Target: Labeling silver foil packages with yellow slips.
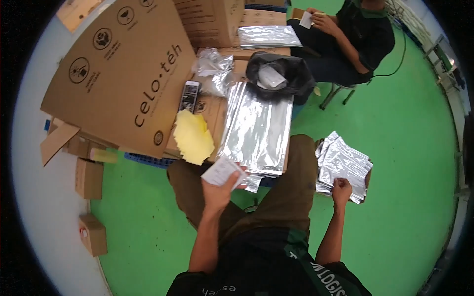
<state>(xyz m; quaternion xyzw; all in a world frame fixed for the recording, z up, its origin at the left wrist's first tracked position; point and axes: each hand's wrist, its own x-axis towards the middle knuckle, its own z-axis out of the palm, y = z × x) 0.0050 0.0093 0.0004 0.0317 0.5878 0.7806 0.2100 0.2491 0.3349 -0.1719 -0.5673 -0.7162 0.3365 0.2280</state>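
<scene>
My left hand (217, 195) is closed around a small stack of white printed slips (219, 170), gripped by thumb and fingers above my left knee. Low at my right side, my right hand (341, 191) is pinched at the near part of a pile of silver foil bags (343, 159), which lies in a carton beside my right leg. Flat silver foil sheets or bags (257, 129) are stacked on the boxes in front of me. Left of that stack, yellow paper pieces (193, 138) lie in a loose heap.
A large cardboard box (118, 79) leans at the left. Near it are a phone (189, 95), a crumpled clear plastic bag (215, 74) and a black plastic bag (297, 74) with white contents. A seated person (363, 44) holds a white slip, far right. Small cartons (89, 177) line the wall.
</scene>
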